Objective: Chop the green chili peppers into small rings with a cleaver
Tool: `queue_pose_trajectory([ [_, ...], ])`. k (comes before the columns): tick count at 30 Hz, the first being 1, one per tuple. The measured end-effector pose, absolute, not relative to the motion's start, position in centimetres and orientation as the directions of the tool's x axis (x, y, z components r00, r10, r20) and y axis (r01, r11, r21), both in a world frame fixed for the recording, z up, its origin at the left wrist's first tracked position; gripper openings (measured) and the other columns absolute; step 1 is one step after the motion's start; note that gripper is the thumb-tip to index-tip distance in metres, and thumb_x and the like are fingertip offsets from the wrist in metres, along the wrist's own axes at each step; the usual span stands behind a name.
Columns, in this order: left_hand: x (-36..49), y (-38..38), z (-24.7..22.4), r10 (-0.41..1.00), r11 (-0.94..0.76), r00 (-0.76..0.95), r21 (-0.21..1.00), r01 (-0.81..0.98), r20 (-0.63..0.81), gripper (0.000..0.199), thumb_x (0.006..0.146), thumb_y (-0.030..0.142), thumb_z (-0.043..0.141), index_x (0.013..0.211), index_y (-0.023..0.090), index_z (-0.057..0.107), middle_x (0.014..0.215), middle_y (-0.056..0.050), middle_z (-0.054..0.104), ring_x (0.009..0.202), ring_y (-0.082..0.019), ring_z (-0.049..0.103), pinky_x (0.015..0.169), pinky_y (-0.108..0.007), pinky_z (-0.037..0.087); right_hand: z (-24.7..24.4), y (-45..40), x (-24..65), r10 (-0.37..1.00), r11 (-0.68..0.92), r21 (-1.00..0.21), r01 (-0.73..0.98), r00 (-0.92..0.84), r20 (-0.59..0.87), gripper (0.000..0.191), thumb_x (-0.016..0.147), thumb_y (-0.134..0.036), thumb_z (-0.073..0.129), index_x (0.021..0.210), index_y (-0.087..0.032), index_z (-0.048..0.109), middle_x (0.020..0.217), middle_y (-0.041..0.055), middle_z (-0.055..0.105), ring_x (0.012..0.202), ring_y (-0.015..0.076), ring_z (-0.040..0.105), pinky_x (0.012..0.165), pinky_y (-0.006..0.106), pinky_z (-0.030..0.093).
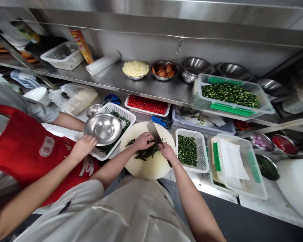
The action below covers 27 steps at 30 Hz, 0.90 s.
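Note:
On a round white cutting board (146,169) lies a pile of long dark green peppers (143,154). My left hand (143,141) rests on the peppers with its fingers curled and pressed on them, just left of the blade. My right hand (167,151) grips the handle of a broad cleaver (154,132), whose blade stands over the right part of the pile. Small chopped bits lie beside the blade. Right of the board, a white basket (205,159) holds chopped green pieces (188,150).
At left, a person in a red apron (37,151) holds a steel bowl (103,128) over a white basket (132,118) of greens. Behind the board sits a tray of red peppers (147,105). A lidded plastic box (257,178) stands right; a steel shelf (111,82) overhangs the back.

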<state>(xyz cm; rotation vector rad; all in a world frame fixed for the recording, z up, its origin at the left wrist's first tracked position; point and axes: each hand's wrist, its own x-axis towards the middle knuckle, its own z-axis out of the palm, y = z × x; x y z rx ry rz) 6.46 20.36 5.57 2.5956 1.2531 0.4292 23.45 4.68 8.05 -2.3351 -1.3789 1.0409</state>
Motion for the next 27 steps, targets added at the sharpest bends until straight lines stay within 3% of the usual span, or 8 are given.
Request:
queue_pose_trajectory([
  [2,6.2,18.9,5.1,0.679,-0.715,0.714,0.373,0.591,0.169,0.018,0.103,0.025,0.059,0.103,0.017,0.076,0.109,-0.003,0.078,0.113,-0.017,0.068,0.103,-0.025,0.057,7.3,3.5,24.6,0.842,-0.528,-0.565,0.635,0.301,-0.448,0.037,0.113,-0.037,0.045,0.122,-0.017,0.075,0.119,0.0116,0.079,0.112,0.023,0.072,0.091,0.026,0.049],
  [4,5.6,17.5,4.3,0.58,-0.774,0.803,0.404,0.488,0.14,0.038,0.096,0.039,0.075,0.128,0.018,0.071,0.135,-0.009,0.072,0.131,-0.025,0.062,0.118,-0.039,0.05,6.5,2.2,25.7,0.852,-0.513,-0.594,0.619,0.286,-0.438,0.038,0.111,-0.04,0.047,0.123,-0.018,0.075,0.118,0.0106,0.079,0.113,0.0232,0.072,0.091,0.026,0.049],
  [8,4.9,13.9,2.1,0.623,-0.739,0.783,0.328,0.588,0.0,0.077,0.097,0.065,0.065,0.157,0.018,0.053,0.167,-0.017,0.047,0.156,-0.04,0.039,0.13,-0.059,0.029,4.9,0.6,27.7,0.879,-0.465,-0.599,0.652,0.262,-0.398,0.04,0.11,-0.042,0.046,0.122,-0.02,0.076,0.118,0.0112,0.08,0.113,0.0244,0.073,0.09,0.027,0.049],
  [11,5.4,11.5,0.5,0.625,-0.758,0.78,0.235,0.608,-0.003,0.092,0.099,0.073,0.054,0.168,0.017,0.036,0.176,-0.019,0.029,0.164,-0.042,0.021,0.133,-0.06,0.017,4.2,0.3,29.0,0.893,-0.434,-0.552,0.712,0.258,-0.369,0.042,0.109,-0.044,0.043,0.113,-0.019,0.076,0.114,0.0137,0.079,0.107,0.0264,0.073,0.087,0.028,0.049],
  [15,7.4,10.8,-0.5,0.625,-0.776,0.778,0.158,0.611,0.061,0.084,0.105,0.068,0.046,0.169,0.016,0.034,0.176,-0.017,0.029,0.165,-0.039,0.021,0.134,-0.057,0.014,4.6,0.5,29.9,0.905,-0.393,-0.534,0.748,0.214,-0.367,0.042,0.11,-0.043,0.039,0.114,-0.019,0.073,0.115,0.0138,0.079,0.106,0.0265,0.074,0.088,0.029,0.048],
  [22,7.4,12.5,0.6,0.534,-0.833,0.839,0.238,0.499,0.109,0.088,0.094,0.075,0.062,0.16,0.018,0.05,0.165,-0.015,0.049,0.156,-0.034,0.04,0.131,-0.049,0.03,5.8,0.9,28.5,0.877,-0.413,-0.414,0.811,0.232,-0.42,0.042,0.113,-0.036,0.034,0.128,-0.017,0.068,0.115,0.0164,0.078,0.103,0.0266,0.074,0.085,0.03,0.046],
  [27,7.6,13.7,1.8,0.519,-0.823,0.849,0.326,0.465,0.1,0.048,0.102,0.051,0.061,0.144,0.028,0.068,0.155,-0.008,0.059,0.149,-0.03,0.047,0.124,-0.046,0.041,6.8,1.0,27.7,0.848,-0.463,-0.388,0.797,0.271,-0.456,0.041,0.114,-0.036,0.034,0.136,-0.017,0.064,0.113,0.0164,0.078,0.102,0.0262,0.075,0.084,0.03,0.046],
])
